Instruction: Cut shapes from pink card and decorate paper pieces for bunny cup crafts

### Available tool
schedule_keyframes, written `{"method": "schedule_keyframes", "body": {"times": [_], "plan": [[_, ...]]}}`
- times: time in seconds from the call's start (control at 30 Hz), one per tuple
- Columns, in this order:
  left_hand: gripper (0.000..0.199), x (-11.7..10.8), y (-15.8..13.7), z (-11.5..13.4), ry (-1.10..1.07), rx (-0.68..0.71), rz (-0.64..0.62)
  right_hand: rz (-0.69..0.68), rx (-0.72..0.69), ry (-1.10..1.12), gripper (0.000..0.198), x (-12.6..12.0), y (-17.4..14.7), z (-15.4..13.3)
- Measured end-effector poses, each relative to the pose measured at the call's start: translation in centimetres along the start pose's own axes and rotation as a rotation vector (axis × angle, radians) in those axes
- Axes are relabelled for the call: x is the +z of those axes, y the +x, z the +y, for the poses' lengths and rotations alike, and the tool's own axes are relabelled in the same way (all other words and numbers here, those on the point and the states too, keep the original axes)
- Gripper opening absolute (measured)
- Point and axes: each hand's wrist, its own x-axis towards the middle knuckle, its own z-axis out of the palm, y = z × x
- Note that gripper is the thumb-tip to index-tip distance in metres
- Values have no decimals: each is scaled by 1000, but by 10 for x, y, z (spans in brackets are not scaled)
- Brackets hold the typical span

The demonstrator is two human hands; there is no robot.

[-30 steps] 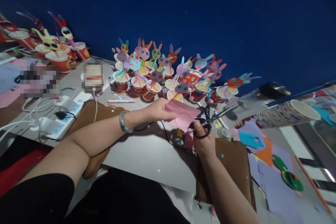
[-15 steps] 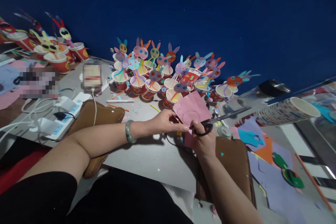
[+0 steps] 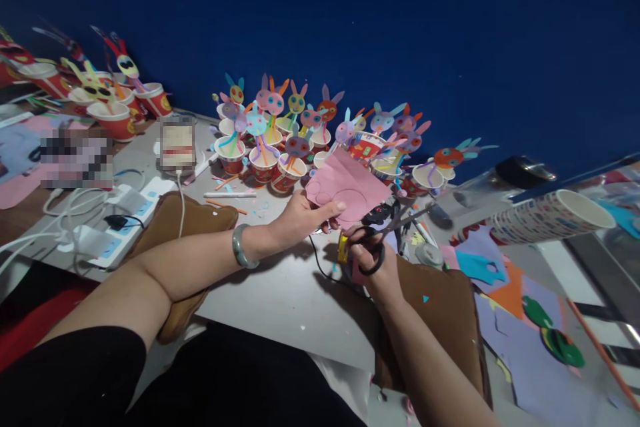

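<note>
The pink paper (image 3: 357, 177) is up in front of me, tilted, with a large circle and smaller ones outlined on it. My left hand (image 3: 299, 219) grasps it by its near left part, thumb laid on top toward the large circle and the other fingers curled beneath. My right hand (image 3: 380, 277) is closed round the black handles of the scissors (image 3: 403, 219), just below the sheet's near edge; the blades point away from my fingers to the right, and I can't tell whether they touch the paper.

Right beside my right fingertips is a small yellow object (image 3: 343, 249), partly hidden, with a black cable (image 3: 324, 271) curving below it. Just to the right of those fingers lies a tape roll (image 3: 429, 254); farther that way is a stack of printed paper cups (image 3: 545, 215). A brown cushion (image 3: 440, 327) sits under my right forearm, and another, the left cushion (image 3: 175, 221), under my left, where I wear a green bangle (image 3: 243, 247).

Beyond my left fingers stand red cups (image 3: 287, 177) with rabbit-eared paper figures (image 3: 274, 103) rising from them. Nearer those fingers, to their left, lies a white pen (image 3: 230, 195).
</note>
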Motion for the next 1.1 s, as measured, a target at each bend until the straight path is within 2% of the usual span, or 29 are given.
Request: {"method": "schedule_keyframes", "body": {"times": [0.13,0.23,0.77,1.1], "plan": [[36,2,-2,2,-36,23,3,-186,6,-43,51,2,-2,3],[38,4,-4,5,-58,-15,3,-249,-3,-89,56,3,-4,7],[34,3,-4,0,-59,-72,-6,-218,-14,-71,62,1,-7,6],[32,2,-3,-3,-45,-41,-8,-218,-5,-98,63,3,-7,4]]}}
